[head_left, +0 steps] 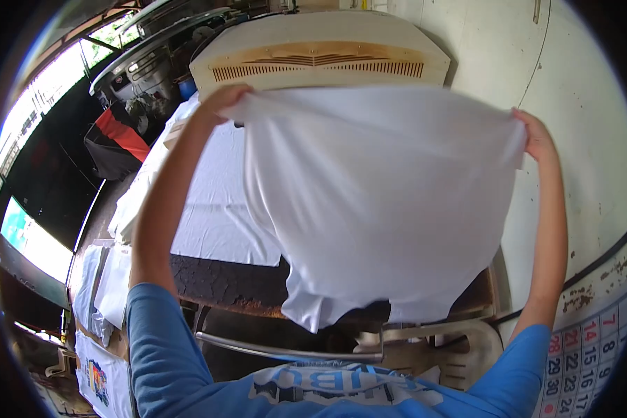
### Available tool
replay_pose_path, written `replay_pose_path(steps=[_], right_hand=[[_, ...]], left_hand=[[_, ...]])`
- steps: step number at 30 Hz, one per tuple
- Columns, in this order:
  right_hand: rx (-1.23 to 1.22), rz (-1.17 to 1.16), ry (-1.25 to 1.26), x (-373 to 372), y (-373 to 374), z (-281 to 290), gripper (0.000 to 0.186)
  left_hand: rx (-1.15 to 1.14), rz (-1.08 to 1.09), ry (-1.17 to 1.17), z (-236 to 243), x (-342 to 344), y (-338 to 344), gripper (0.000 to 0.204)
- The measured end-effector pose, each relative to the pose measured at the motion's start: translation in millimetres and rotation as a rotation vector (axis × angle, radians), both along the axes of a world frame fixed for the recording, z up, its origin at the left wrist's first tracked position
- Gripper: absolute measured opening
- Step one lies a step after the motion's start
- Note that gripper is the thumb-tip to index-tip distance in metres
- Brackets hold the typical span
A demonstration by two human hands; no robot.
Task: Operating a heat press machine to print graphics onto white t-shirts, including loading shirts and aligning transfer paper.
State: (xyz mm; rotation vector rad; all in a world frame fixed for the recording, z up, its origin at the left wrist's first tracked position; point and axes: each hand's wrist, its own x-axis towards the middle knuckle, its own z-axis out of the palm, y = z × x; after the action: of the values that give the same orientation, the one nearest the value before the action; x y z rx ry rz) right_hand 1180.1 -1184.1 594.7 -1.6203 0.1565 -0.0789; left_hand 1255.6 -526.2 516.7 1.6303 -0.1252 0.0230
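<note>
A white garment, seemingly a T-shirt (390, 202), hangs spread between my raised arms, its lower edge drooping in folds over the table's front. At its upper left corner my left hand (228, 102) is closed on the fabric. My right hand (531, 135) grips the opposite upper corner near the wall. Below and to the left, another white cloth (212, 226) lies flat on a dark, worn tabletop (212, 282); the raised garment hides the rest of it.
A large cream machine with vent slots (317, 59) stands beyond the table. White cloths (111, 285) are piled at the left, above a printed white shirt (101, 376). A metal bar (285, 345) and plastic chair (470, 341) are close to me. The right wall (585, 90) carries a calendar (592, 355).
</note>
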Motion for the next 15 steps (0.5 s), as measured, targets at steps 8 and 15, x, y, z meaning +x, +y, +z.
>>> replay_pose_path(steps=[8, 15], right_hand=[[0.283, -0.067, -0.768, 52.0, 11.7, 27.6, 0.039], [0.102, -0.179, -0.377, 79.3, -31.3, -83.4, 0.027]], left_hand=[[-0.664, 0.275, -0.436, 66.6, 55.0, -88.0, 0.008], [-0.329, 0.438, -0.4, -41.0, 70.1, -112.4, 0.017]])
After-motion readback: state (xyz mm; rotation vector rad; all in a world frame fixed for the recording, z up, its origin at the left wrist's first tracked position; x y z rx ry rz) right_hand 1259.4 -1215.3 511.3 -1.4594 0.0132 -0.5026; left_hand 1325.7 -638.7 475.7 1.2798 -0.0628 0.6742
